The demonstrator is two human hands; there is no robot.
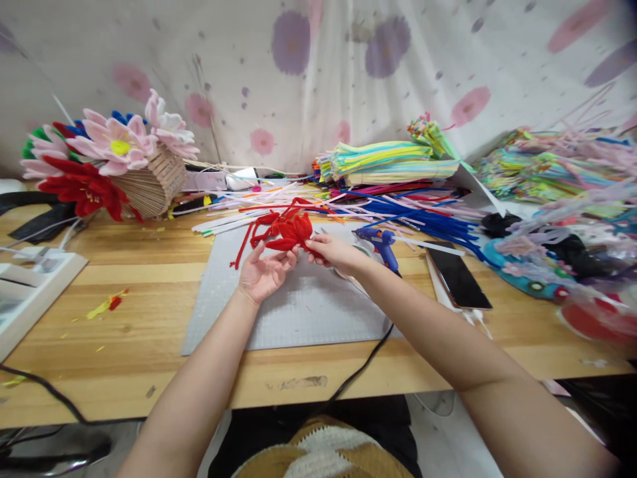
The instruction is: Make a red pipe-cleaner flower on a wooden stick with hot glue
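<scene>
A red fuzzy pipe-cleaner flower (294, 229) with looped petals is raised just over the grey cutting mat (318, 312). From the right, my right hand (323, 249) pinches its lower edge between thumb and fingers. My left hand (266, 272) is turned palm up, its loosely curled fingers holding the lower left petals. Behind the hands, more red pipe-cleaner pieces (243, 245) lie on the mat, some bent into loops. Close to my right hand, a blue hot glue gun (379, 242) rests at the mat's right side.
Pipe-cleaner flowers in a wooden-stick basket (154, 182) stand at the back left. Pipe-cleaner bundles (393, 162) line the back. A phone (458, 275) lies right of the mat, a white power strip (34, 292) at the left. A black cord (365, 362) crosses the front edge.
</scene>
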